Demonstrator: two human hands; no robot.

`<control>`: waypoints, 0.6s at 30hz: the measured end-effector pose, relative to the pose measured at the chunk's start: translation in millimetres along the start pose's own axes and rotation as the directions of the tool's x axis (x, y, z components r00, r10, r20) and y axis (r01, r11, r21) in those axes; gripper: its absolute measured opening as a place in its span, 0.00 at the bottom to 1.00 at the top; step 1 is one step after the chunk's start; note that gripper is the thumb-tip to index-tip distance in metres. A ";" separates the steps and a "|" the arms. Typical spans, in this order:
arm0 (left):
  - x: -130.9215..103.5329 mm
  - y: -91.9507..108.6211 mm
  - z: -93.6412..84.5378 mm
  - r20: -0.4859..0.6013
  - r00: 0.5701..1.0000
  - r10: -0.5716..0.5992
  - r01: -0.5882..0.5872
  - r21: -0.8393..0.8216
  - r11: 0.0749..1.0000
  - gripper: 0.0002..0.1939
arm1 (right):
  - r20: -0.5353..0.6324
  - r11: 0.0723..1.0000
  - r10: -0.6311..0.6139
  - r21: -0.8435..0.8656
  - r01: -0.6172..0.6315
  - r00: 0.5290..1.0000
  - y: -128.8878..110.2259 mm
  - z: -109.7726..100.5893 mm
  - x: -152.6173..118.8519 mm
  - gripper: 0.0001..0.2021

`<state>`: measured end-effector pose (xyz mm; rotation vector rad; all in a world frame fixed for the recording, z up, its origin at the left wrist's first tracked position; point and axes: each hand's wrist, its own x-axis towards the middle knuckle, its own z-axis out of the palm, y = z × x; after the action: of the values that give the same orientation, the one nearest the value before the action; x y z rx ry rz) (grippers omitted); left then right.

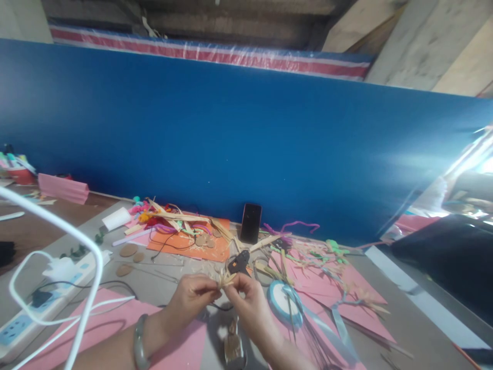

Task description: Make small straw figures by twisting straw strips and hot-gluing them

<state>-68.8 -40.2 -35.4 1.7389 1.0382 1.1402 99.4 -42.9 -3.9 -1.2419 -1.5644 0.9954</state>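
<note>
In the head view, my left hand (194, 298) and my right hand (250, 300) meet above the middle of the table. Their fingertips pinch a small straw-coloured flower-like piece (225, 279) of dried strips, spread out between them. Just behind it lies a black tool with an orange mark (239, 262), which looks like a glue gun. Below my hands stands a small container with something brown in it (234, 349). A roll of light blue ribbon (285, 304) lies right of my right hand. The part of the piece inside my fingers is hidden.
A phone (251, 223) leans against the blue partition (231, 144). Dried strips (185, 218) lie on orange paper (192, 252) at the back. Pink sheets (362, 293) lie on the right. On the left, a white cable (98, 262) arches over a power strip (19, 329).
</note>
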 end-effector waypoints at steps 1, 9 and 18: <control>-0.1 -0.4 0.1 -0.008 1.000 0.002 -0.002 0.005 1.000 0.14 | -0.002 1.000 -0.005 -0.005 0.005 1.000 0.6 0.1 -0.1 0.10; -0.7 -7.7 2.3 -0.057 0.996 0.068 -0.069 -0.031 0.997 0.15 | -0.004 0.999 0.003 -0.046 -0.003 1.000 3.5 0.3 -0.3 0.10; -1.0 -5.2 1.5 -0.066 0.998 0.009 -0.013 -0.052 0.999 0.16 | 0.035 0.999 0.033 -0.006 -0.033 0.999 -1.9 -1.0 -2.9 0.13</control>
<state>-68.7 -39.5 -40.9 1.6781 1.0303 1.2277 100.1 -46.1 -2.3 -1.2644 -1.5792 1.0395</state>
